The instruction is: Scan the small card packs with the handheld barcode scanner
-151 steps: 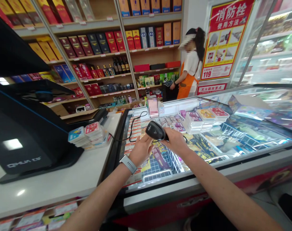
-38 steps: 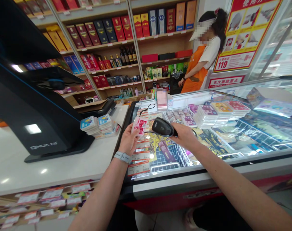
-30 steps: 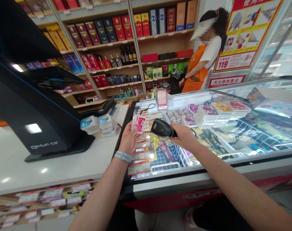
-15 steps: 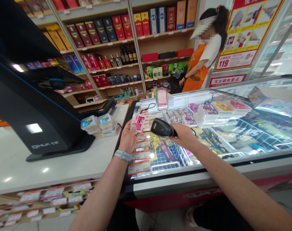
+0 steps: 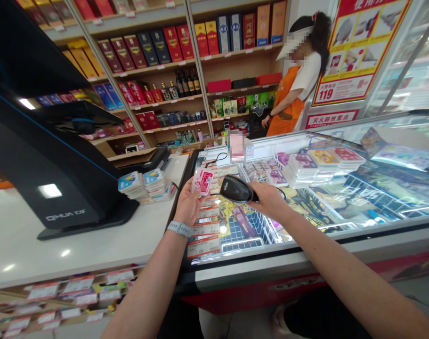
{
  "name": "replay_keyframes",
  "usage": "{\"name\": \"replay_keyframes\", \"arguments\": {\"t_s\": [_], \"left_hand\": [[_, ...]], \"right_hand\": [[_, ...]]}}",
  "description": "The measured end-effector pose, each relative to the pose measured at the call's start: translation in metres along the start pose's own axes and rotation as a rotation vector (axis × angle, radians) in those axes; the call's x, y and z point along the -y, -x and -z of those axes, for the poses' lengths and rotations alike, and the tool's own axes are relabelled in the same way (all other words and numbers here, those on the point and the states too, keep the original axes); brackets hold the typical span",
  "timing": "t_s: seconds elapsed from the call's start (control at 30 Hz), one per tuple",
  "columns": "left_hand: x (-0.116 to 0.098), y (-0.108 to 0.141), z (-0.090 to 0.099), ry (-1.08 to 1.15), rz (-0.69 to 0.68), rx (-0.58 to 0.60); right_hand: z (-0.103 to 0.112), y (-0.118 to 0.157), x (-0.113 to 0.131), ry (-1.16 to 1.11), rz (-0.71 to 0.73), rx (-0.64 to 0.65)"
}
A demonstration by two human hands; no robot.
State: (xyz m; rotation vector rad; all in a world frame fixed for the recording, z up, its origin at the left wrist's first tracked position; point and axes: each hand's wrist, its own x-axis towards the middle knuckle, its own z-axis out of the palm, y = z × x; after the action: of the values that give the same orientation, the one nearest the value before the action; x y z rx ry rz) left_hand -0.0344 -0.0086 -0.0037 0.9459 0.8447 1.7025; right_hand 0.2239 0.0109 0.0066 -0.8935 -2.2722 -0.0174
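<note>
Left hand: fingers pinch flat pink-and-white plastic pack above glass-topped chest freezer, just beside black barcode scanner. Right hand: fingers wrapped round scanner handle. Pack probably light, stiff, slick, maybe crackable; best gripped by edges.

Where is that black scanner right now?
In the head view, the black scanner is near the middle, in the person's right hand above the glass-topped case, just right of the pink-and-white pack in the left hand.
</note>
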Motion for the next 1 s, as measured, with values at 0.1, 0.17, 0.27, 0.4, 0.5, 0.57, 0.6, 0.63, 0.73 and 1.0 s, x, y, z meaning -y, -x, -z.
{"name": "replay_keyframes", "arguments": {"t_s": [0.1, 0.17, 0.27, 0.4, 0.5, 0.57, 0.6, 0.63, 0.73, 1.0], "left_hand": [[-0.0002, 0.0004, -0.0006, 0.005, 0.007, -0.011], [-0.0008, 0.0009, -0.0013, 0.007, 0.012, -0.011], [-0.0012, 0.0011, -0.0016, 0.002, 0.017, -0.006], [-0.0004, 0.0007, -0.0012, -0.011, 0.012, 0.005], [0.0002, 0.0007, -0.0016, -0.011, 0.013, 0.012], [0.0003, 0.0009, -0.002, -0.012, 0.013, 0.014], [0.0003, 0.001, -0.0022, -0.015, 0.011, 0.014], [0.0003, 0.0011, -0.0023, -0.017, 0.01, 0.014], [0.0004, 0.001, -0.0022, -0.02, 0.007, 0.01], [0.0013, -0.0002, -0.0013, -0.027, 0.012, 0.019]], "right_hand": [[-0.0004, 0.0, -0.0008, 0.001, 0.001, -0.003], [-0.0005, 0.0001, -0.0011, -0.002, 0.003, -0.009], [-0.0002, 0.0, -0.0007, -0.004, 0.004, -0.011], [-0.0005, -0.0007, 0.0003, 0.008, 0.012, -0.013], [-0.0013, -0.001, 0.0003, 0.021, 0.015, -0.012], [-0.0016, -0.0012, 0.0001, 0.027, 0.013, -0.007], [-0.0016, -0.0013, 0.0001, 0.029, 0.011, -0.005], [-0.0015, -0.0014, 0.0003, 0.031, 0.008, -0.002], [-0.0006, -0.0016, 0.0013, 0.039, 0.0, 0.004], [-0.0006, -0.0008, 0.0016, 0.043, -0.016, 0.021]]}}
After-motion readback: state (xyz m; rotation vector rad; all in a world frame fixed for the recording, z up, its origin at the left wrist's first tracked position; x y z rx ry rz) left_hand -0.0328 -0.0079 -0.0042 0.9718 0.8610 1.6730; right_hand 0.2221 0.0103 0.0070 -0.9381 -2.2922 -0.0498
